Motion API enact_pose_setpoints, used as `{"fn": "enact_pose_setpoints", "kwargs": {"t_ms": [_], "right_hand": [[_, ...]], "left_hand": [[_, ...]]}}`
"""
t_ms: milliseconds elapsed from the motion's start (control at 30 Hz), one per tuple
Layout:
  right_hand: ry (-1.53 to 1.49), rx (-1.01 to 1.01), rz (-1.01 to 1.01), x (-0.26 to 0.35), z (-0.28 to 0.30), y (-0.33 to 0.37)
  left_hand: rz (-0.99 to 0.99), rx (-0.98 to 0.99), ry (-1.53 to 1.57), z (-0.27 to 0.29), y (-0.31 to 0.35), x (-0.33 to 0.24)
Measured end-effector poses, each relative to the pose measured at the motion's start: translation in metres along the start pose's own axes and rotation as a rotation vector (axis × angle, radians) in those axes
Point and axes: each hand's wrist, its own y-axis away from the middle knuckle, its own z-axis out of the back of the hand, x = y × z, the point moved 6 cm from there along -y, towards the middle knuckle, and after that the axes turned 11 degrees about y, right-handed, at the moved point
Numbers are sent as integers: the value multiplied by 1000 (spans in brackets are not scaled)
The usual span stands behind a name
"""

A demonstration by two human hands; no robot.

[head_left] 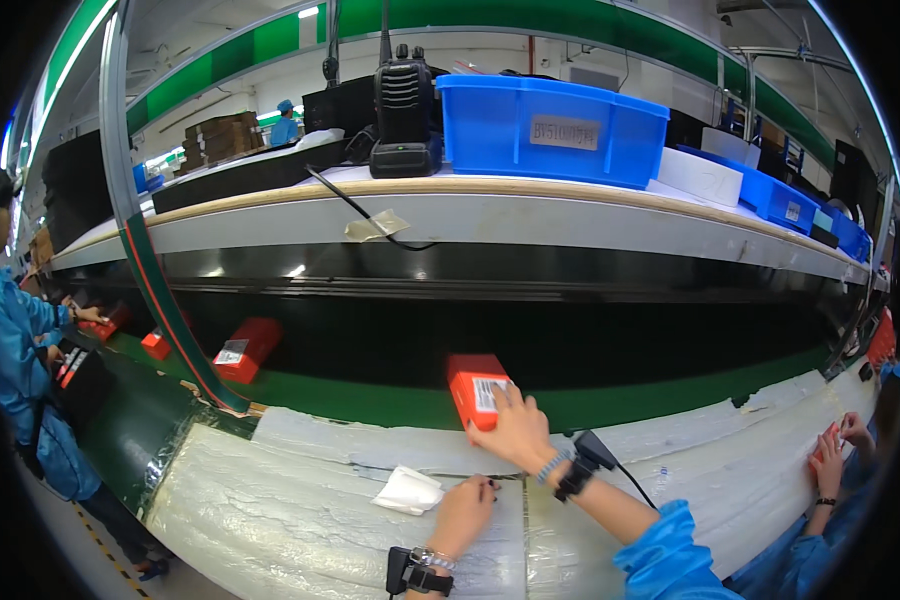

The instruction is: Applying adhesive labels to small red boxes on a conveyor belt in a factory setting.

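My right hand (pixel 515 432) grips the near right side of a red box (pixel 467 385) with a white label on it. The box is at the front edge of the green conveyor belt, beyond the wrapped table. Lower and to the left, my left hand (pixel 463 517) is just above the table with its fingers curled together. Something small and dark shows at its fingertips, too small to name. Beside that hand, on its left, lies a crumpled white packet (pixel 408 490). Both wrists wear dark bands with a small black module.
Another red box (pixel 248 350) sits on the belt (pixel 610 400) at left, with a smaller one (pixel 157 344) farther along. A metal post (pixel 122 110) rises at left. The shelf above holds a walkie-talkie (pixel 406 115) and a blue bin (pixel 555 130). Co-workers in blue work at both sides.
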Motion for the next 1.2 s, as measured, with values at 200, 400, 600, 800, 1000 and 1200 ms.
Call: {"fn": "enact_pose_setpoints", "kwargs": {"t_ms": [200, 400, 600, 800, 1000, 1200], "right_hand": [[28, 125, -21, -34, 71, 114], [-10, 306, 158, -42, 93, 169], [-150, 433, 427, -60, 86, 166], [-483, 323, 431, -59, 77, 133], [-637, 146, 316, -28, 80, 106], [-817, 100, 299, -19, 83, 98]], "left_hand": [[99, -45, 59, 4, 1, -5], [129, 38, 138, -1, -4, -19], [89, 363, 273, -17, 7, -39], [136, 440, 416, -22, 13, -38], [-50, 409, 786, -6, 7, -61], [55, 173, 1218, 11, 4, -73]]}}
